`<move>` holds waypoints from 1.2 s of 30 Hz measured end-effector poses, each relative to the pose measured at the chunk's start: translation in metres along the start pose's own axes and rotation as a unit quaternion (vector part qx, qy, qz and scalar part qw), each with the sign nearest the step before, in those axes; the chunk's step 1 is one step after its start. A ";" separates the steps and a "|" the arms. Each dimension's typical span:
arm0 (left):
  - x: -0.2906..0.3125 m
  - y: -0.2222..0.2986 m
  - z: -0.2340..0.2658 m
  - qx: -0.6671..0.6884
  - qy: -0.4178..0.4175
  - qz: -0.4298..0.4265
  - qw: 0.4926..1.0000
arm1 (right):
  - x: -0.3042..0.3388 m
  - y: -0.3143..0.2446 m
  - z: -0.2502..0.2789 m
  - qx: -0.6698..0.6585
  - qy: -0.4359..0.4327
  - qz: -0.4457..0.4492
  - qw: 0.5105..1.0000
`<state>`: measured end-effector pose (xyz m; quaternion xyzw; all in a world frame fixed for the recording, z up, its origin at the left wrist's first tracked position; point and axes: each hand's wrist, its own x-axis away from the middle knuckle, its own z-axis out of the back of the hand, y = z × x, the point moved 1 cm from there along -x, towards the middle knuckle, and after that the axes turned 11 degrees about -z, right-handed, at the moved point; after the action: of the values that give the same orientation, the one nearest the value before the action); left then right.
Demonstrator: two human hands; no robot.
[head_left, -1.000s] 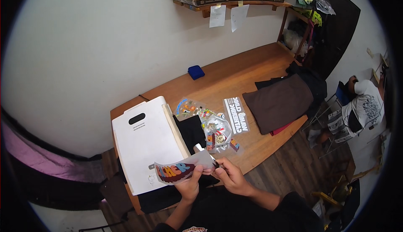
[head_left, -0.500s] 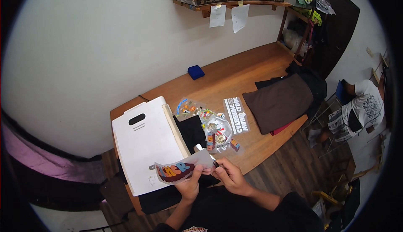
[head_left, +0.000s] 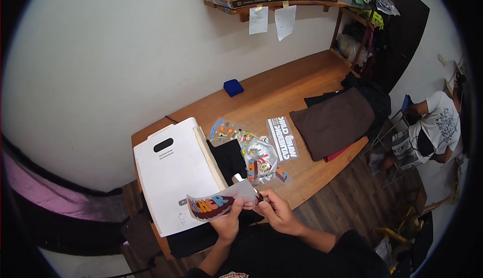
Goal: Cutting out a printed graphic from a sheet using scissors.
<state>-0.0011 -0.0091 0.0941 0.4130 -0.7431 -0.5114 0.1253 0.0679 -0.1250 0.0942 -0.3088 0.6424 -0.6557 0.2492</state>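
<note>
My left hand [head_left: 229, 222] pinches a translucent transfer film sheet [head_left: 206, 208] with colourful block letters in orange, blue and maroon, its thumb on top. At the sheet's right edge, my right hand [head_left: 278, 215] is closed around what look like dark-handled scissors [head_left: 259, 196], mostly hidden by the fingers. Both hands are close together, in front of my body. Just left of the sheet stands a white heat press [head_left: 171, 172] with a dark oval slot in its top. Black cloth [head_left: 231, 158] lies against its right side.
Printed films [head_left: 229, 129] and a clear plastic bag [head_left: 261, 152] lie on the wooden table [head_left: 191, 107], beside a white-lettered film [head_left: 283, 139]. Folded brown cloth [head_left: 334, 122] is at right, a blue pouch [head_left: 233, 88] by the wall. Another person [head_left: 437, 122] sits far right.
The view has shifted very slightly. Both hands keep their grip at the film's right edge, with little visible movement. The seated person at right has leaned and moved an arm.
</note>
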 end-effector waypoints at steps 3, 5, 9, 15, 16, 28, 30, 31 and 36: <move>0.000 0.000 -0.001 -0.001 -0.003 0.004 1.000 | 0.000 0.000 -0.001 -0.002 0.009 -0.003 1.000; 0.000 0.001 -0.002 0.002 -0.004 0.007 1.000 | 0.000 0.000 0.000 0.003 0.008 -0.005 1.000; 0.000 -0.001 -0.003 0.002 0.001 0.009 1.000 | 0.000 -0.006 -0.001 -0.022 0.010 -0.004 1.000; 0.008 -0.023 0.014 -0.062 0.036 0.004 0.997 | 0.001 -0.003 -0.003 -0.045 -0.004 -0.019 0.999; 0.007 -0.019 0.011 -0.063 0.036 0.004 0.997 | 0.001 -0.003 -0.003 -0.045 -0.004 -0.019 0.999; 0.005 -0.008 0.001 -0.008 0.023 -0.017 1.000 | 0.002 -0.007 -0.004 -0.041 0.006 -0.019 0.999; 0.003 -0.003 -0.004 0.031 0.011 -0.013 0.999 | 0.002 -0.007 -0.005 -0.050 0.010 -0.022 0.998; 0.003 -0.002 -0.005 0.031 0.011 -0.013 0.999 | 0.002 -0.006 -0.004 -0.050 0.010 -0.022 0.998; 0.005 -0.013 0.006 -0.030 0.014 0.002 0.999 | 0.003 -0.012 -0.004 -0.032 0.022 -0.023 0.999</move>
<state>-0.0018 -0.0105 0.0789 0.4145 -0.7266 -0.5272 0.1492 0.0636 -0.1236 0.1064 -0.3172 0.6612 -0.6466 0.2101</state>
